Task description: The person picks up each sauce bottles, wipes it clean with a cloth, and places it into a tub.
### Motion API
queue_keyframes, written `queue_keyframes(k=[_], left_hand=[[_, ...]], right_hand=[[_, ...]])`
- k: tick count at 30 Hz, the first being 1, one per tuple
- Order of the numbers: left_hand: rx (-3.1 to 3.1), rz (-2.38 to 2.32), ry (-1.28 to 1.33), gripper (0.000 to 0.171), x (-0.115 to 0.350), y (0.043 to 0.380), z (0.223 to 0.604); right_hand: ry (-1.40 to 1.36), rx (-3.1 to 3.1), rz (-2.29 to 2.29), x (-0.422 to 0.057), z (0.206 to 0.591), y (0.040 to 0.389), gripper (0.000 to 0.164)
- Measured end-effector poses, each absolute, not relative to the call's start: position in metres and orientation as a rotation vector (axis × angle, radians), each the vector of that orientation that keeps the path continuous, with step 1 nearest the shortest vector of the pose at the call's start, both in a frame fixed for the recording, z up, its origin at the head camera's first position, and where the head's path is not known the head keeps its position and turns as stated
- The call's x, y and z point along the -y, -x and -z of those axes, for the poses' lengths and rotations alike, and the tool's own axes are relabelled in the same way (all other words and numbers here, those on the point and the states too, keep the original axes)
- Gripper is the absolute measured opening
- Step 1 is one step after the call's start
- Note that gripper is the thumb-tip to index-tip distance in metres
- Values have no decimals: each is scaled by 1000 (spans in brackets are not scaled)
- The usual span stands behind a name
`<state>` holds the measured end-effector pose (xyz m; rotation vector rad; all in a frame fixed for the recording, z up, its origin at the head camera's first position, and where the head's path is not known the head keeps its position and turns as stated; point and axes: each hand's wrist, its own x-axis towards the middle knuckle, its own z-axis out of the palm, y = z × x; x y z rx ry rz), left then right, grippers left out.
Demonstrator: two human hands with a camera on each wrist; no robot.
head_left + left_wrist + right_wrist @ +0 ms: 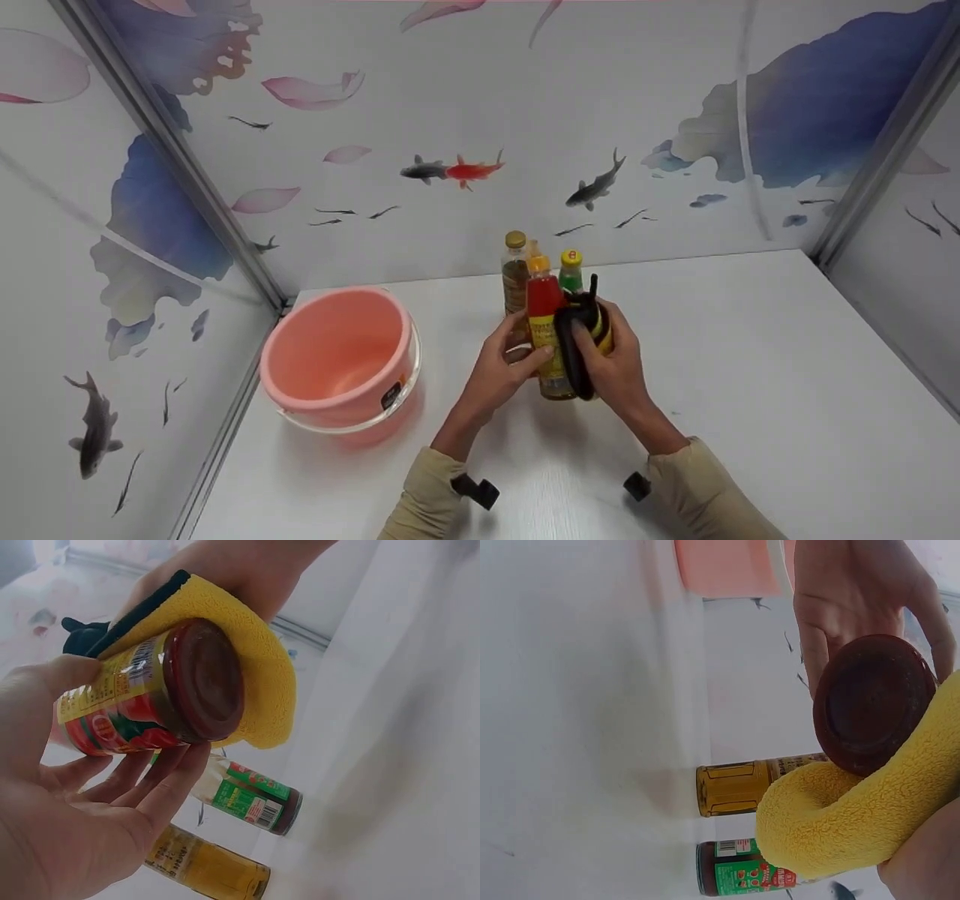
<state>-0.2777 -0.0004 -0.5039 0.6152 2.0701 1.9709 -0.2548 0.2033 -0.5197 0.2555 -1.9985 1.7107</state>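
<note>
Wiping, apparently: my left hand [496, 366] grips a red, orange-capped cylindrical bottle [545, 322].
Yellow-black plush cloth [877, 808]: held, right hand [621, 367].
Bottle: probably needs turning next.

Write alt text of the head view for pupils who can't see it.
A person's left hand grips a red-and-yellow bottle while the right hand holds a black-and-yellow cloth against it. Two bottles stand behind; a pink bucket stands left.

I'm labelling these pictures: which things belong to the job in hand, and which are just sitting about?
In the job:
- orange-capped sauce bottle, held
- yellow-and-black cloth, against that bottle

Seemingly idle:
- gold-capped bottle of amber liquid
- green-labelled sauce bottle
- pink bucket
</note>
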Motion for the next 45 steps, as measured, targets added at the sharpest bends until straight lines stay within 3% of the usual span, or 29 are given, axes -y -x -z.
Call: queue_keyframes(k=[21, 45], left_hand=[[-2103, -1769, -615, 71, -2, 274, 506], [-2084, -2097, -542, 65, 1, 281, 500]], right_hand=[[-268, 1974, -1706, -204, 520, 253, 39], [-265, 2019, -1715, -197, 520, 253, 41]])
